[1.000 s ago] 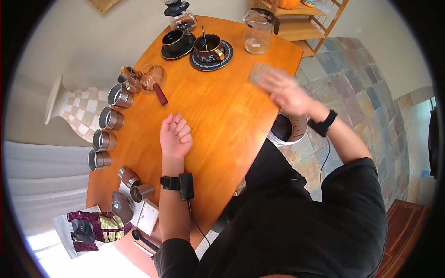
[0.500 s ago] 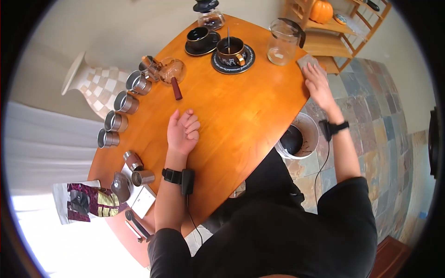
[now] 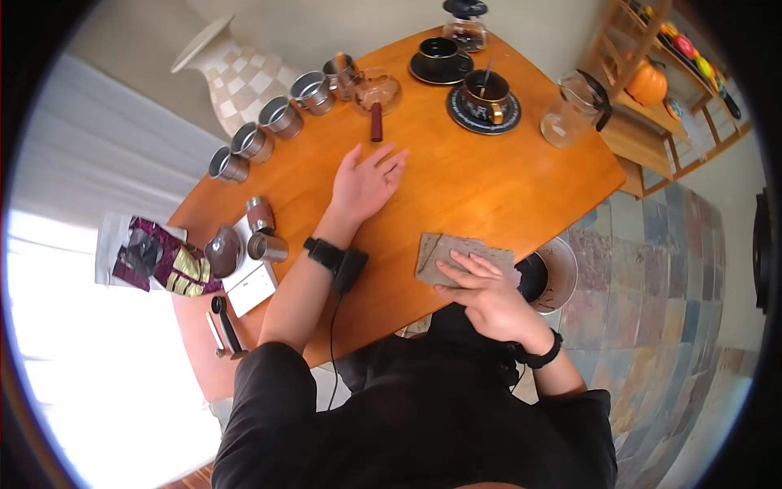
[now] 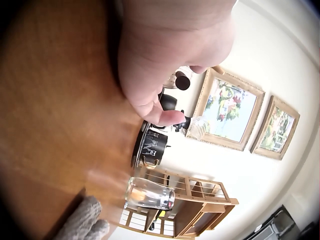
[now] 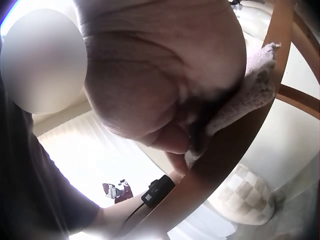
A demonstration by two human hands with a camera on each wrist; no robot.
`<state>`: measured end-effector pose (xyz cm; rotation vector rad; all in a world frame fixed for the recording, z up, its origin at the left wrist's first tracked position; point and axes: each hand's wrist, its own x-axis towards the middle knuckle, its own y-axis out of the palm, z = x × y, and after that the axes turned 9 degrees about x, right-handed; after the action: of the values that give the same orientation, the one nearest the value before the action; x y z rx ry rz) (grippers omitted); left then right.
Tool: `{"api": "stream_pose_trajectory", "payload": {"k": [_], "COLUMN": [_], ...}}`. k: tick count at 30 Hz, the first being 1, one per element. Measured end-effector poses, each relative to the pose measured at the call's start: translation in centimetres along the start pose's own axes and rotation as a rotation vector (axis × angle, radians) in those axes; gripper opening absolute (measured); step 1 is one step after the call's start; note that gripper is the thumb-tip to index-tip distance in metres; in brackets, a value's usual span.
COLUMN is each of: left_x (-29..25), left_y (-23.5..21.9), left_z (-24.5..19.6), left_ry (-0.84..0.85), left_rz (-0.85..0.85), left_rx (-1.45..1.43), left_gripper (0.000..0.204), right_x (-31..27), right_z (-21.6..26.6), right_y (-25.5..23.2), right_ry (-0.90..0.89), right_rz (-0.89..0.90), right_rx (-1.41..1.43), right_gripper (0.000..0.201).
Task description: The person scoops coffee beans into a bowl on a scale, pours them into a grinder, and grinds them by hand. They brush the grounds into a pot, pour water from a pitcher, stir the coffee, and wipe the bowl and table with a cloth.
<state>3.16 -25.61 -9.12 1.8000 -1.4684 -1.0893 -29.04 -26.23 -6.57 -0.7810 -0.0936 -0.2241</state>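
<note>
A grey-brown cloth (image 3: 436,254) lies at the table's front edge, partly over it. My right hand (image 3: 489,303) rests on the cloth with its fingers extended, pressing it against the wood. In the right wrist view the cloth (image 5: 245,102) bunches beside the palm (image 5: 160,65). My left hand (image 3: 369,186) lies on the table, palm up, fingers loosely spread, holding nothing. Beyond it is a glass piece with a dark red handle (image 3: 376,122). The left wrist view shows the left hand (image 4: 170,60) close up, and the grey cloth (image 4: 82,220) at lower left.
Several metal cups (image 3: 281,118) line the far left edge. Black cups on saucers (image 3: 482,121) and a glass carafe (image 3: 562,122) stand at the back right. A scale (image 3: 250,288), jars and a bag (image 3: 167,259) are at left. A bin (image 3: 562,277) stands below the right edge.
My right hand and the cloth have come from the far right corner to the near edge. The left hand's fingers have uncurled. The head view has turned.
</note>
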Motion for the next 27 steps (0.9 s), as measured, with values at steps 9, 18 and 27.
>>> {"api": "stream_pose_trajectory", "payload": {"k": [9, 18, 27], "left_x": [5.1, -6.8, -15.3], "left_y": [-2.5, -0.3, 1.4], "left_z": [-3.4, -0.6, 3.0], "left_ry": [0.043, -0.150, -0.034], "left_rz": [0.037, -0.165, -0.287], "left_rx": [0.124, 0.255, 0.691], "left_gripper": [0.037, 0.033, 0.029], "right_x": [2.0, 2.9, 4.5], "right_z": [-6.9, -3.6, -1.1], "right_y": [-4.5, -0.6, 2.8], "right_ry": [0.140, 0.036, 0.247], "right_rz": [-0.338, -0.333, -0.549], "right_rx": [-0.320, -0.185, 0.753], "right_gripper": [0.048, 0.030, 0.026]}}
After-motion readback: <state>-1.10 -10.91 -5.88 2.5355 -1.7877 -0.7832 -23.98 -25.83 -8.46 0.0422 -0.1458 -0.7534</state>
